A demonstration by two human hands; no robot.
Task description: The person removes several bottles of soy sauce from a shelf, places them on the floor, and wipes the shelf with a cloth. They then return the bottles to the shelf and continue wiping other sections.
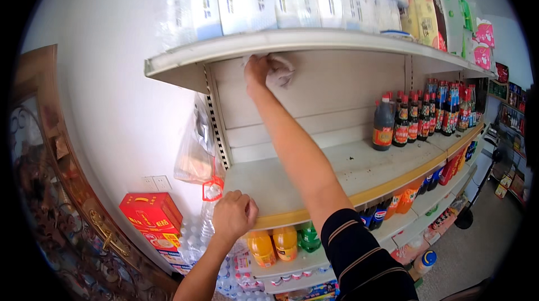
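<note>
Raised just under the top shelf (269, 42), my right hand (257, 73) grips a pale cloth (281, 70) against the upper back panel (337, 86) of the shelving unit. Its fingertips are partly hidden near the shelf's underside. My left hand (235, 214) rests with curled fingers at the left front corner of the middle shelf (261, 183); it shows no object, though its palm is hidden. Small dark specks lie on that shelf's surface.
Sauce bottles (402, 126) crowd the middle shelf's right part. Packaged paper goods (248, 2) fill the top shelf. Soft-drink bottles (285, 242) stand below. At left are a hanging plastic bag (193, 153), a red carton (151, 212) and an ornate door (54, 174).
</note>
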